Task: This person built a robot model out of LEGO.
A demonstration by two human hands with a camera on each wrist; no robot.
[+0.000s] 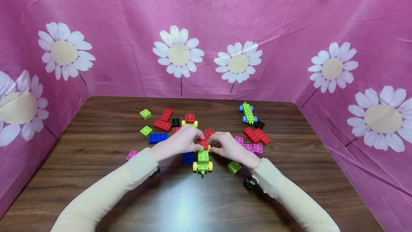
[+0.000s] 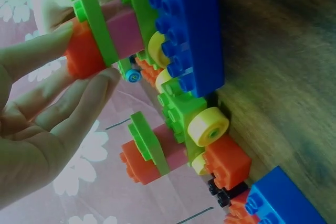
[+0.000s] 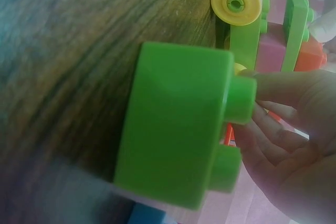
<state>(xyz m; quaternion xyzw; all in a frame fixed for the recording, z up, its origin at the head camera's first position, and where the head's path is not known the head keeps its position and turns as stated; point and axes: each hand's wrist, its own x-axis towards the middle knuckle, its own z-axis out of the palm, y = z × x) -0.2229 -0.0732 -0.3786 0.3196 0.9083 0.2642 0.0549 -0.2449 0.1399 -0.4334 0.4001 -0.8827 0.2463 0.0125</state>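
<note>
Pink flower-printed cloth (image 1: 206,3) hangs past the far edge of a brown wood-grain desk (image 1: 193,210), where the left hand (image 1: 180,140) pinches a red studded plastic brick (image 2: 85,56) atop a lime-green plastic toy car with yellow wheels (image 1: 203,166) mid-desk. The right hand (image 1: 232,148) bends its fingers at the car's side, whether gripping I cannot tell; outward, a lime-green plastic chassis with blue wheels (image 1: 247,112) stands toward the desk's far right corner.

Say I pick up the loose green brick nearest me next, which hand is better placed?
Probably the right hand: the green brick lies close to it, while the left hand is across the nearest car, pinching a red brick.
</note>
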